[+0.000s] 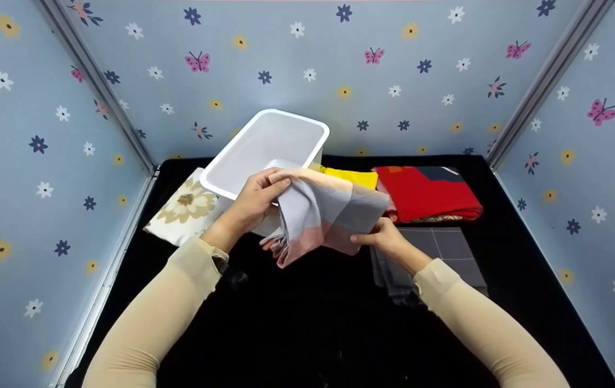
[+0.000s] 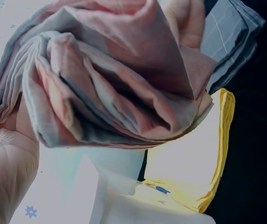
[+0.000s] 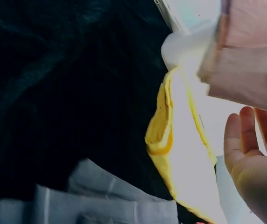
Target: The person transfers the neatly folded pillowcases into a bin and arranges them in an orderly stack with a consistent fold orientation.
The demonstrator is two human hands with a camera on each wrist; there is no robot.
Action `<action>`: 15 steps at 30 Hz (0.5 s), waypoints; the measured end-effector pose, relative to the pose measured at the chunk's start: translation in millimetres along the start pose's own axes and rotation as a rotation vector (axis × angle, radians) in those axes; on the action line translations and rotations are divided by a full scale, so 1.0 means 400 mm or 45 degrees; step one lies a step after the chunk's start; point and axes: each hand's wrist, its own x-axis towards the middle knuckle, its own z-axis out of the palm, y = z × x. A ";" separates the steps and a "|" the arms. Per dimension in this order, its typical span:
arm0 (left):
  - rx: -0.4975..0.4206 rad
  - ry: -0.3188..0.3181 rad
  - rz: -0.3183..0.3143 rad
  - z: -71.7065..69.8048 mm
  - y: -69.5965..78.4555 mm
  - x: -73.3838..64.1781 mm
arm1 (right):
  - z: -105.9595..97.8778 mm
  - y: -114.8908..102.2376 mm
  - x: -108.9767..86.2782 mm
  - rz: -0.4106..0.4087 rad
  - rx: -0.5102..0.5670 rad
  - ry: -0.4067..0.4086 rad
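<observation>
A folded plaid cloth (image 1: 334,210) in grey, pink and peach is held up in front of the white bin (image 1: 213,183). My left hand (image 1: 256,199) grips its left end, thumb on top, and several bunched layers hang below the fingers. At the lower right edge, my right hand (image 1: 388,240) pinches the cloth, its thumb lying on the front. The left wrist view shows the loose, curling folds of the cloth (image 2: 124,93) from beneath. In the right wrist view, the other fingers (image 3: 247,133) of that hand extend below the cloth's edge.
A cream cloth with a tan flower (image 1: 186,202) lies left of the bin. Behind the held cloth sits a yellow folded cloth (image 1: 353,175), with a red folded cloth (image 1: 426,191) to its right. A dark grey checked cloth (image 1: 442,248) lies under my right forearm. Flowered panels (image 1: 307,59) enclose the black table.
</observation>
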 end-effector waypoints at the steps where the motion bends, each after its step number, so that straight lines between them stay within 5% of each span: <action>1: -0.014 -0.001 0.003 0.000 0.002 0.000 | 0.006 0.003 0.000 0.004 -0.014 -0.003; 15: -0.067 0.033 0.023 -0.040 0.023 0.001 | 0.036 0.014 0.001 0.051 0.222 -0.150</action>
